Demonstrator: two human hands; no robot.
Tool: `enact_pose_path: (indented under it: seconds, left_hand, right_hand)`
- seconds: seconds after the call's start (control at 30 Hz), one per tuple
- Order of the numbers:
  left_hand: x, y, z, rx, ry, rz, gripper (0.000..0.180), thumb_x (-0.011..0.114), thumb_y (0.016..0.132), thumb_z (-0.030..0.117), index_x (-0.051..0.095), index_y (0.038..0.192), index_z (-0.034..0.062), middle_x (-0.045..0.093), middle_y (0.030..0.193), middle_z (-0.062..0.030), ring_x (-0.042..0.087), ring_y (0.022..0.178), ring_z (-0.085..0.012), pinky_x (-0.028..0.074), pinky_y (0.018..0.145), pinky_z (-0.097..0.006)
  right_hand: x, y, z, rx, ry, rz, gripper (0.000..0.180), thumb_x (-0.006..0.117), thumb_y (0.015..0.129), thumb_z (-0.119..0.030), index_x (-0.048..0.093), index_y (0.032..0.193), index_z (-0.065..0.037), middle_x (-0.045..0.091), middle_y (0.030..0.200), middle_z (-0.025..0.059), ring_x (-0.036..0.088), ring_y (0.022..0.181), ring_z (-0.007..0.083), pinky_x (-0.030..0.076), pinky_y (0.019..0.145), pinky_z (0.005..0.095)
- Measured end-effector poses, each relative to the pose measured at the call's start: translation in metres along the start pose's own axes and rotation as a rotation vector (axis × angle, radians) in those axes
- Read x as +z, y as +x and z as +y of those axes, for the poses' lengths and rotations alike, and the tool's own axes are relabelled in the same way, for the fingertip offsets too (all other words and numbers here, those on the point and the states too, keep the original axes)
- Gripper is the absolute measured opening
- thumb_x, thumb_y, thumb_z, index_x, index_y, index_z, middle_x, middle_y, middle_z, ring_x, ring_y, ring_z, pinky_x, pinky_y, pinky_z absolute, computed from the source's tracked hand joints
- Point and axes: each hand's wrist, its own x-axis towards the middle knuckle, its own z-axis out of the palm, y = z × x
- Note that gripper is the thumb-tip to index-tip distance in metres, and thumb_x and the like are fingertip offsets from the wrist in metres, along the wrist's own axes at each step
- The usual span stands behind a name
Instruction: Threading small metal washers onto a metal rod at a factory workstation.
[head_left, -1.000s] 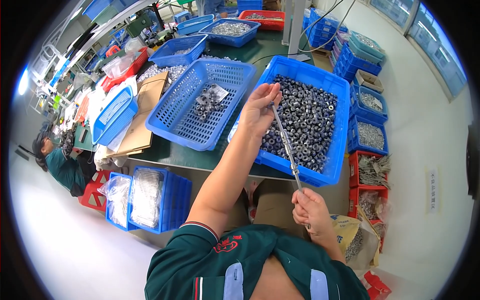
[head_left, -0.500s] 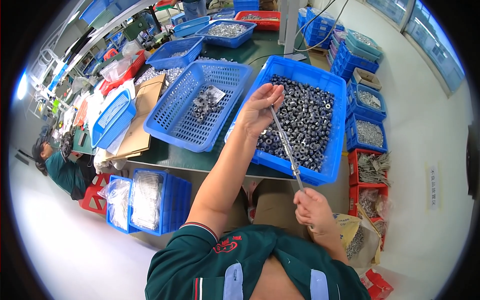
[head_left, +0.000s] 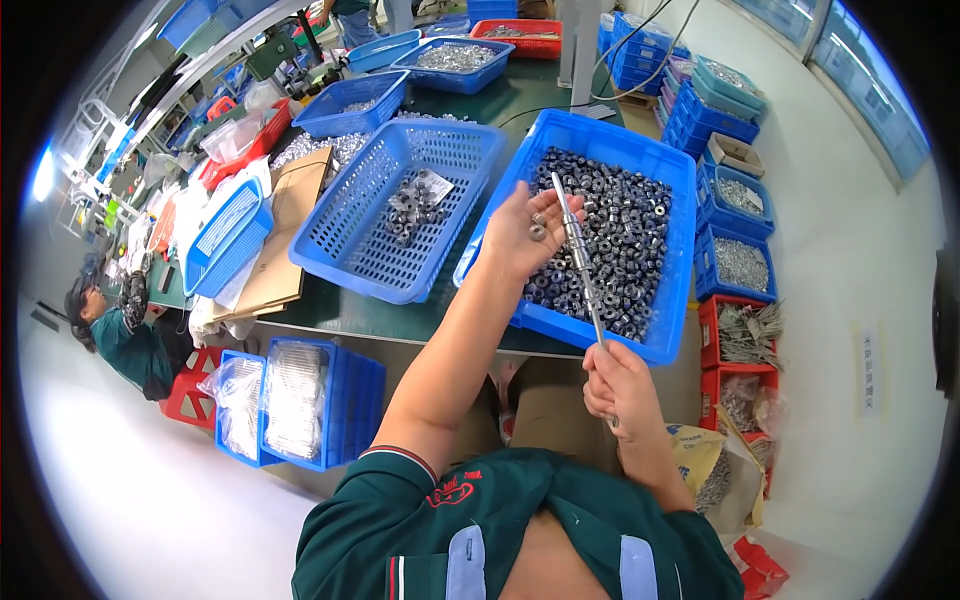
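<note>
My right hand (head_left: 622,388) is closed around the lower end of a thin metal rod (head_left: 598,325), which slants up and to the left. Several metal rings (head_left: 578,248) are threaded along the rod's upper part. Beside the bare rod tip, my left hand (head_left: 515,235) is cupped palm up, with its fingers partly extended. Small loose metal rings (head_left: 538,231) lie in that palm. Both hands are over or near a deep blue bin (head_left: 683,250) holding a heap of dark and shiny metal rings (head_left: 610,215).
A blue perforated basket (head_left: 330,240) with a few rings and a small bag stands left of the bin. Cardboard sheets (head_left: 285,240) lie farther left. Stacked blue crates (head_left: 350,400) stand below the table edge. Part-filled bins (head_left: 742,265) line the right wall. A co-worker (head_left: 125,335) sits far left.
My left hand has come away from the rod's tip and turned its palm up, showing loose rings. The tip now stands free. My right hand has risen slightly with the rod.
</note>
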Motion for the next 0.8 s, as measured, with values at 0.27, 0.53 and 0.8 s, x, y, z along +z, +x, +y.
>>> enact_pose_path:
  seconds: [0.27,0.53,0.8]
  left_hand:
    - [-0.003,0.004,0.009,0.152,0.03,0.016,0.04,0.032,0.097,0.033,0.05,0.098,-0.0025,0.056,0.099,-0.018,0.059,0.096,-0.0332,0.053,0.08,-0.042]
    - [-0.001,-0.002,0.009,0.275,0.232,-0.09,0.019,0.051,0.089,0.011,0.049,0.105,0.0006,0.059,0.096,-0.0129,0.063,0.087,-0.0252,0.055,0.072,-0.035]
    - [0.013,-0.014,0.001,0.42,0.631,-0.253,0.019,0.05,0.09,0.012,0.054,0.107,0.0035,0.058,0.08,-0.0073,0.047,0.049,-0.009,0.035,0.046,-0.018]
  right_hand:
    - [-0.005,-0.033,0.0,0.134,-0.006,-0.072,0.02,0.046,0.093,-0.02,0.047,0.083,-0.003,0.03,0.049,-0.0045,0.025,0.037,0.0038,0.02,0.037,0.0194]
    - [-0.008,-0.041,0.004,0.23,0.054,-0.114,0.021,0.044,0.094,-0.023,0.046,0.083,-0.006,0.028,0.049,-0.005,0.024,0.037,0.0034,0.021,0.039,0.0202]
    - [-0.01,-0.055,-0.005,0.262,0.203,-0.138,0.021,0.044,0.094,-0.024,0.045,0.084,-0.006,0.027,0.049,-0.0052,0.024,0.036,0.0035,0.02,0.037,0.0206]
